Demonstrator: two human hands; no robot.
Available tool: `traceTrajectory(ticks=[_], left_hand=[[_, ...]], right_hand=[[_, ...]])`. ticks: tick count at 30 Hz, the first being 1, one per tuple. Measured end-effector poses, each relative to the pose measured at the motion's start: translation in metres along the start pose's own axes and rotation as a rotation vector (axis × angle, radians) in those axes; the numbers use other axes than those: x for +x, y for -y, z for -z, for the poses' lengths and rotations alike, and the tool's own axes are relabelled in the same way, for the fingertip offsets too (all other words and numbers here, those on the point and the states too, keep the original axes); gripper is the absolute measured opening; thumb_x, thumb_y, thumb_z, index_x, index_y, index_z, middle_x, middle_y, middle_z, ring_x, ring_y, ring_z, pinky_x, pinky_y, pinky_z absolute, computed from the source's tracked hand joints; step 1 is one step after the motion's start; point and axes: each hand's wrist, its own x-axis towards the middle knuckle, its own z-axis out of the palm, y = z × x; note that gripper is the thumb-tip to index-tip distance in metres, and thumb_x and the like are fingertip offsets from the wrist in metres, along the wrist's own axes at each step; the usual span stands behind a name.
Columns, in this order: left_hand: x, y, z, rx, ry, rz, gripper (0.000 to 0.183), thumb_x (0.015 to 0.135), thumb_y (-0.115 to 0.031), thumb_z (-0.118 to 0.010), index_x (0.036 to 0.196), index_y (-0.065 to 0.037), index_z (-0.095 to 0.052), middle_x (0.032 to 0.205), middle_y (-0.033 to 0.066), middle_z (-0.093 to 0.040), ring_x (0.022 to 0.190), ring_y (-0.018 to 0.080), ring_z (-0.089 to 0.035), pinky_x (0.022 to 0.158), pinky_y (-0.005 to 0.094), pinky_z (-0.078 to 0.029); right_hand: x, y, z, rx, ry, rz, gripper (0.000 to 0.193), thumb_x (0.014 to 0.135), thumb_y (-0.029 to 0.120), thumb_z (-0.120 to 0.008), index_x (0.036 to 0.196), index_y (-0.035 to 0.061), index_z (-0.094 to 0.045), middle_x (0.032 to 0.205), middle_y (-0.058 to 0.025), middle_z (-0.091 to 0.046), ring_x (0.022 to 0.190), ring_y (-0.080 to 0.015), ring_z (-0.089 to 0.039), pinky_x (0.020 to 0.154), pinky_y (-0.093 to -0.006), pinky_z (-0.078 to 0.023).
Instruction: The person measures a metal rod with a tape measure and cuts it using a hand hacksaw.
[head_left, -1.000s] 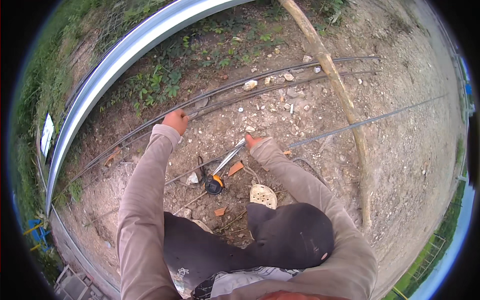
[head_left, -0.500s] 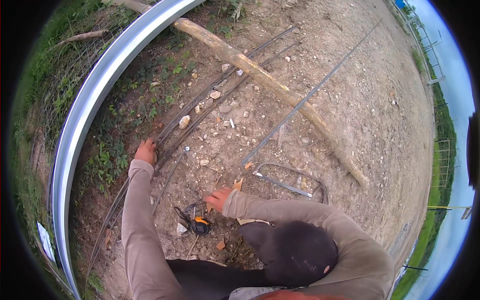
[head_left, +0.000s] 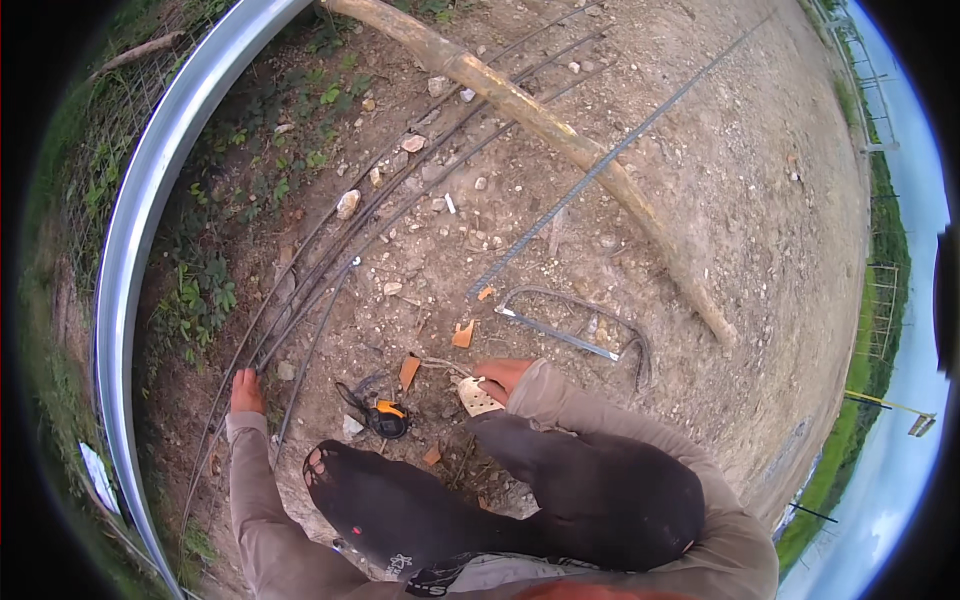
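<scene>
My left hand [head_left: 248, 391] is at the left, its fingers closed on the thin dark steel rods [head_left: 325, 262] that run along the ground. My right hand [head_left: 503, 380] is by the toe of a pale clog with holes [head_left: 478, 397], its fingers bent and apart with nothing visible in them. A black and yellow tape measure [head_left: 388, 420] lies on the dirt between my hands, near my knee. Beyond my right hand, a hacksaw [head_left: 560, 333] lies flat. A ribbed steel bar [head_left: 620, 150] stretches away from near the saw.
A long wooden pole [head_left: 520, 105] crosses the ground under the ribbed bar. A shiny metal channel [head_left: 125, 260] curves along the left side, with weeds [head_left: 205, 300] beside it. Broken orange pieces [head_left: 410, 372] and stones [head_left: 348, 205] are scattered over the dirt.
My left hand has moved nearer to me along the rods, which now lie more spread apart. My right hand has drawn back rightward to the clog, and my left knee has come into view.
</scene>
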Motion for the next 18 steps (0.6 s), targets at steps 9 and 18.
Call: traceTrajectory(ticks=[9, 18], left_hand=[[0.077, -0.137, 0.055, -0.416, 0.205, 0.166, 0.058, 0.074, -0.056, -0.05, 0.09, -0.001, -0.059, 0.087, 0.0203, -0.06, 0.085, 0.0358, -0.057, 0.076, 0.043, -0.043], [0.053, -0.116, 0.045, -0.324, -0.057, -0.021, 0.034, 0.083, -0.044, -0.044, 0.086, -0.011, -0.054, 0.078, 0.0133, -0.059, 0.076, 0.0332, -0.056, 0.064, 0.0412, -0.045]], right_hand=[[0.016, -0.003, -0.024, 0.259, 0.085, -0.247, 0.014, 0.081, 0.011, -0.054, 0.092, 0.0017, -0.057, 0.069, -0.011, -0.059, 0.059, -0.0146, -0.058, 0.054, -0.0269, -0.047], [0.026, 0.009, -0.048, 0.177, 0.255, -0.142, 0.014, 0.08, 0.012, -0.056, 0.091, 0.0033, -0.058, 0.072, -0.0117, -0.06, 0.065, -0.0192, -0.06, 0.059, -0.0308, -0.047]])
